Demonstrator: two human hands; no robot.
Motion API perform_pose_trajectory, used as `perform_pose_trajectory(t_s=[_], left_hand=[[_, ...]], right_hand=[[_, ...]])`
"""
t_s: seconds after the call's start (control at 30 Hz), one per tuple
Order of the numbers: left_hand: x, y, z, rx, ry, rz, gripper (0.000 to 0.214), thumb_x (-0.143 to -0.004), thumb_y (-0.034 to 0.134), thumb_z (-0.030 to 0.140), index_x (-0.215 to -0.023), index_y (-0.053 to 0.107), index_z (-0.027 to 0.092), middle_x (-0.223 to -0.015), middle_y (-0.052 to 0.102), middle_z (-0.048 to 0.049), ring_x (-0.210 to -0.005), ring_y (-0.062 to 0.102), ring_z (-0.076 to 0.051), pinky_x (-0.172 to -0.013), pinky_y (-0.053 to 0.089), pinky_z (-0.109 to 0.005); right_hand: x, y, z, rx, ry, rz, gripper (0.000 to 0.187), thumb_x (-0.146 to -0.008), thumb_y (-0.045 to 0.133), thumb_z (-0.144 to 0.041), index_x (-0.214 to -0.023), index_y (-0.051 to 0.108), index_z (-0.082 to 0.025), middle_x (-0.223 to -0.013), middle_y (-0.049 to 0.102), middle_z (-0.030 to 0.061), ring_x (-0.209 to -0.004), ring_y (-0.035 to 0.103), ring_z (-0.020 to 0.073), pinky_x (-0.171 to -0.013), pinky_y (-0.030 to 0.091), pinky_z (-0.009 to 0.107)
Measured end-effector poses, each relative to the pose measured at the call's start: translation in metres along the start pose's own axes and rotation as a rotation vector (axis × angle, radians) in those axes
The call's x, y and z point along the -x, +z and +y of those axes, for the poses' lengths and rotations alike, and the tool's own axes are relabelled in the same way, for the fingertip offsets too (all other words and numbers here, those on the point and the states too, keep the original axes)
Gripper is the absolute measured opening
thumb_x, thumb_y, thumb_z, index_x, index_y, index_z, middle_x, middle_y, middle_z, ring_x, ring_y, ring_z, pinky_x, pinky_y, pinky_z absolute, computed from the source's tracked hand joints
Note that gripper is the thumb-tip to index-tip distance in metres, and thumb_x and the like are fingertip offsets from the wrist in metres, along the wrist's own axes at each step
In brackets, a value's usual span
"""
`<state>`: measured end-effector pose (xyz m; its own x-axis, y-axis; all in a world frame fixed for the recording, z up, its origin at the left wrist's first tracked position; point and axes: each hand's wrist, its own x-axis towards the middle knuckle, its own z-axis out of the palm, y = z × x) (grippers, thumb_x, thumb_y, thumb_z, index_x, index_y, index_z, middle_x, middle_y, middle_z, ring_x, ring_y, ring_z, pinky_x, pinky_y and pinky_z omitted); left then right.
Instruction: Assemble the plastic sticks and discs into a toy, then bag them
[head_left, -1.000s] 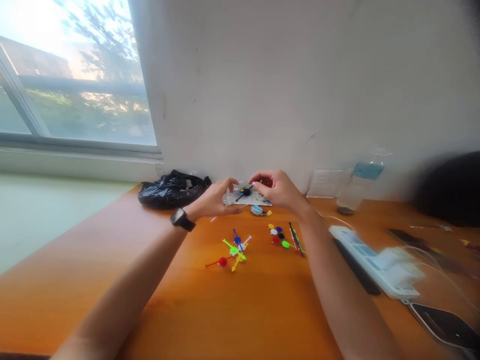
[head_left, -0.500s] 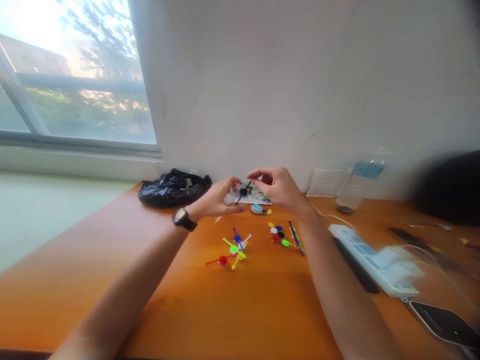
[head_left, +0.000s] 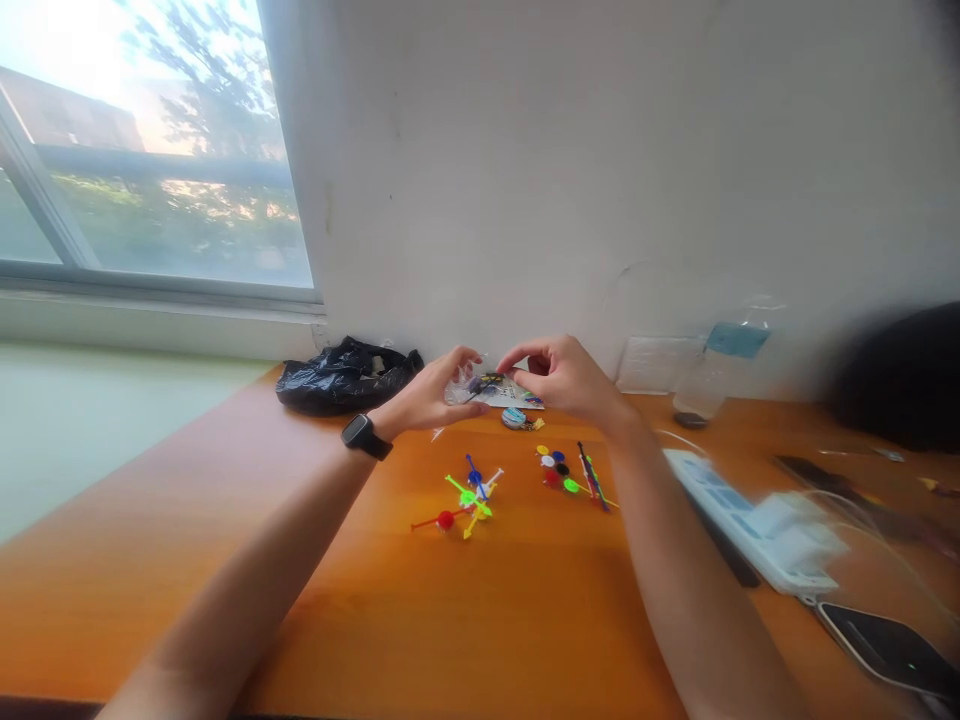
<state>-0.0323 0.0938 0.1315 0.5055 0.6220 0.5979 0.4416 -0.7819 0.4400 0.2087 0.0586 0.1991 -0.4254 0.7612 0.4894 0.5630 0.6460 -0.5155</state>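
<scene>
A black arrow spinner [head_left: 484, 384] with a round hub is raised above the far part of the table, slightly blurred. The fingertips of my right hand [head_left: 559, 378] are closed at its right end. My left hand [head_left: 435, 393] is beside its other end, thumb and fingers apart; whether they touch it I cannot tell. Nearer me on the table lie assembled arrow spinners: a red one [head_left: 445, 520], a green one [head_left: 468, 498], a blue one [head_left: 475, 478], plus white and yellow ones. To their right are loose round bases [head_left: 551, 478] and a bundle of loose arrows [head_left: 592, 478].
A black plastic bag [head_left: 349, 378] lies at the back left. Behind my hands are clear packaging [head_left: 532, 400] and a small round tape-measure-like item [head_left: 514, 418]. On the right are a white power strip [head_left: 720, 500], a phone [head_left: 892, 640] and a clear bottle [head_left: 701, 385].
The black arrow spinner has tilted to lie flatter, and its hub has turned away from view. My right hand has shifted slightly right; my left wrist has rotated a little.
</scene>
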Motion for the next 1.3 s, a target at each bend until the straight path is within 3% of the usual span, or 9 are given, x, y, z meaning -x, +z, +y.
perform_pose_trajectory(t_s=[0.13, 0.27, 0.43, 0.6, 0.67, 0.93, 1.17, 1.23, 1.3], left_hand=[[0.001, -0.002, 0.002, 0.003, -0.004, 0.022, 0.061, -0.084, 0.076, 0.053, -0.133, 0.052, 0.024, -0.110, 0.064, -0.0070, -0.092, 0.061, -0.023, -0.083, 0.049, -0.036], [0.000, -0.001, 0.005, 0.018, 0.011, 0.028, 0.056, -0.084, 0.076, 0.049, -0.127, 0.053, 0.024, -0.105, 0.063, -0.0050, -0.088, 0.059, -0.022, -0.080, 0.048, -0.034], [-0.001, 0.001, 0.004, 0.047, 0.015, 0.045, 0.048, -0.085, 0.074, 0.047, -0.122, 0.054, 0.023, -0.102, 0.063, -0.0029, -0.086, 0.058, -0.020, -0.078, 0.047, -0.033], [0.001, 0.002, -0.002, 0.092, 0.018, 0.047, 0.053, -0.087, 0.075, 0.048, -0.128, 0.053, 0.024, -0.106, 0.064, -0.0043, -0.089, 0.060, -0.020, -0.081, 0.047, -0.032], [0.001, 0.004, -0.003, 0.096, 0.017, 0.040, 0.057, -0.086, 0.076, 0.049, -0.131, 0.052, 0.024, -0.106, 0.064, -0.0043, -0.088, 0.061, -0.020, -0.080, 0.047, -0.032], [-0.001, 0.007, -0.005, 0.154, -0.060, 0.017, 0.092, -0.077, 0.086, 0.051, -0.151, 0.038, 0.024, -0.109, 0.067, -0.0059, -0.089, 0.064, -0.024, -0.081, 0.051, -0.037], [-0.001, 0.010, -0.009, 0.167, -0.068, 0.035, 0.090, -0.078, 0.086, 0.046, -0.152, 0.040, 0.023, -0.121, 0.066, -0.0105, -0.103, 0.065, -0.028, -0.092, 0.052, -0.042], [-0.002, 0.011, -0.015, 0.177, -0.075, 0.010, 0.081, -0.078, 0.085, 0.040, -0.147, 0.045, 0.022, -0.120, 0.066, -0.0103, -0.102, 0.065, -0.027, -0.091, 0.053, -0.042], [-0.001, 0.012, -0.025, 0.191, -0.098, -0.019, 0.066, -0.078, 0.083, 0.035, -0.135, 0.053, 0.020, -0.115, 0.066, -0.0088, -0.098, 0.065, -0.026, -0.088, 0.054, -0.040]], right_hand=[[0.001, 0.000, -0.003, -0.014, 0.006, -0.012, 0.023, -0.085, 0.062, -0.030, -0.092, 0.082, -0.020, -0.054, 0.049, -0.0023, -0.051, 0.038, 0.0113, -0.050, 0.027, 0.028], [0.001, 0.004, -0.007, -0.057, -0.025, -0.078, 0.025, -0.088, 0.061, -0.031, -0.095, 0.082, -0.019, -0.062, 0.059, -0.0005, -0.054, 0.043, 0.0112, -0.053, 0.032, 0.028], [0.002, 0.004, -0.012, -0.133, -0.062, -0.152, 0.035, -0.096, 0.060, -0.047, -0.107, 0.079, -0.020, -0.079, 0.067, 0.0011, -0.058, 0.048, 0.0108, -0.053, 0.035, 0.025], [0.002, 0.002, -0.003, -0.153, -0.025, -0.264, 0.036, -0.089, 0.072, -0.046, -0.114, 0.076, -0.021, -0.083, 0.070, 0.0015, -0.067, 0.059, 0.0140, -0.058, 0.042, 0.025], [0.001, 0.004, 0.000, -0.164, -0.057, -0.280, 0.029, -0.090, 0.071, -0.042, -0.108, 0.077, -0.020, -0.087, 0.072, 0.0029, -0.074, 0.063, 0.0161, -0.064, 0.046, 0.027], [-0.005, 0.009, 0.002, -0.145, -0.211, 0.041, 0.014, -0.092, 0.063, -0.025, -0.091, 0.076, -0.019, -0.097, 0.073, 0.0045, -0.091, 0.068, 0.0188, -0.084, 0.053, 0.032], [-0.005, 0.009, 0.005, -0.134, -0.193, 0.000, 0.013, -0.091, 0.064, -0.026, -0.092, 0.075, -0.019, -0.096, 0.074, 0.0046, -0.089, 0.067, 0.0192, -0.083, 0.054, 0.032], [-0.005, 0.011, 0.005, -0.138, -0.176, -0.008, 0.013, -0.092, 0.065, -0.029, -0.096, 0.073, -0.020, -0.098, 0.073, 0.0042, -0.086, 0.066, 0.0181, -0.080, 0.053, 0.031], [-0.005, 0.012, 0.005, -0.137, -0.148, 0.073, 0.017, -0.092, 0.066, -0.034, -0.103, 0.069, -0.021, -0.103, 0.071, 0.0039, -0.079, 0.063, 0.0158, -0.074, 0.051, 0.029]])
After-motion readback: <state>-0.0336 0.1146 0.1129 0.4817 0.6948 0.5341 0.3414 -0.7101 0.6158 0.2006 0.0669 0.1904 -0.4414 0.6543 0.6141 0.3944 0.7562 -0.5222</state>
